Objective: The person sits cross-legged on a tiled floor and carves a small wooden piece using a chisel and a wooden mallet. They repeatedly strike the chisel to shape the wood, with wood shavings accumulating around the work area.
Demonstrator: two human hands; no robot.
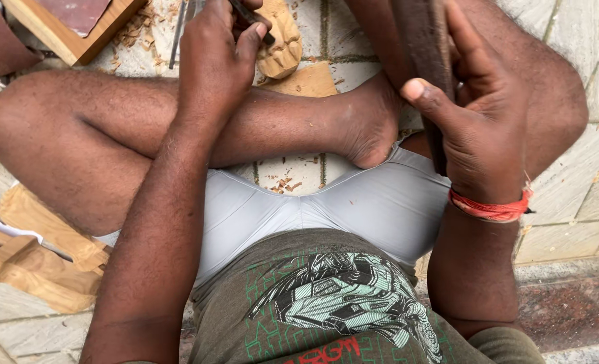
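The left hand (215,64) is clamped on a chisel (249,15) touching the carved wood piece (280,40), just right of it. The right hand (478,114) grips a dark wooden mallet (424,54), long axis running near-to-far.

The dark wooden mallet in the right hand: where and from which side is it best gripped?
Grip the dark wooden mallet around its long narrow shaft, from the right side, as the right hand does: it stands near upright, thumb across the front. Its ends are out of view.

so I've got a thin dark chisel (251,15) set against the pale carved wood piece (282,42), and a dark wooden mallet (426,61) held upright.
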